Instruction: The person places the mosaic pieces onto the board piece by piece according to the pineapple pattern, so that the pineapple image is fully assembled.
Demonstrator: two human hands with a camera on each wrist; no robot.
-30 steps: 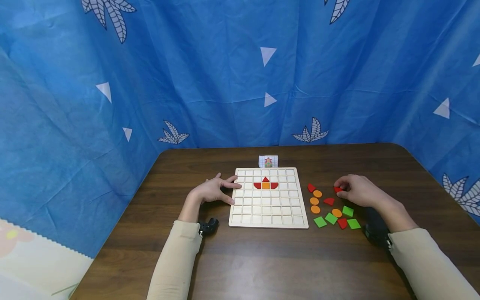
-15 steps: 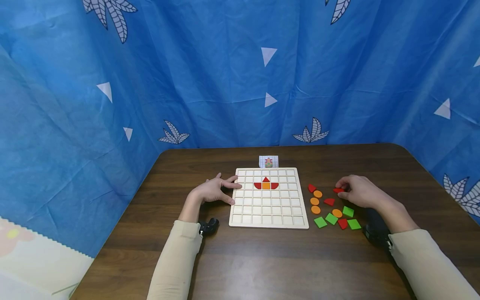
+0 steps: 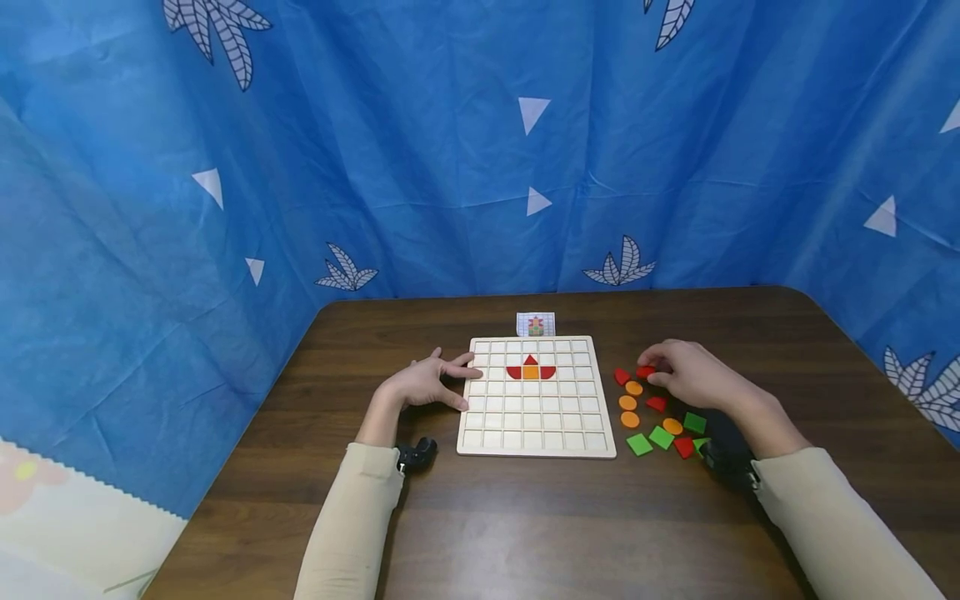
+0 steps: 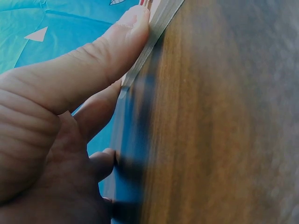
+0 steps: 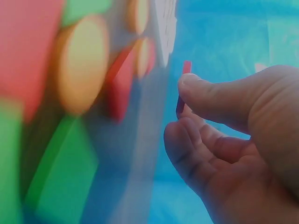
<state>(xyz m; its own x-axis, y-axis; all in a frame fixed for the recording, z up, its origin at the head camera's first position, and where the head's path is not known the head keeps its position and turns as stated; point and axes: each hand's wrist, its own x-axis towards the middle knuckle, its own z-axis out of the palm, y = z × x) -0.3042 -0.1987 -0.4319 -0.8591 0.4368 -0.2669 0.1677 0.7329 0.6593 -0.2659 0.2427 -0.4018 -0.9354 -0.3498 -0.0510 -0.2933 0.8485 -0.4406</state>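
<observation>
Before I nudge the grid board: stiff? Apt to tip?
The grid board looks thin but straight-edged, so probably stiff. Lying flat, it would likely slide rather than tip, though the left hand touching its edge may resist. Tilting might shed its red and orange pieces.

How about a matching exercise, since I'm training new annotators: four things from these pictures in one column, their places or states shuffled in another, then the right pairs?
Column one
1. Left hand
2. Right hand
3. Orange square
4. Picture card

Column two
A. At the far edge of the grid board
B. Touching the board's left edge
C. On the board, between two rounded red pieces
D. Pinching a small red piece

Right pairs: 1-B, 2-D, 3-C, 4-A
</observation>
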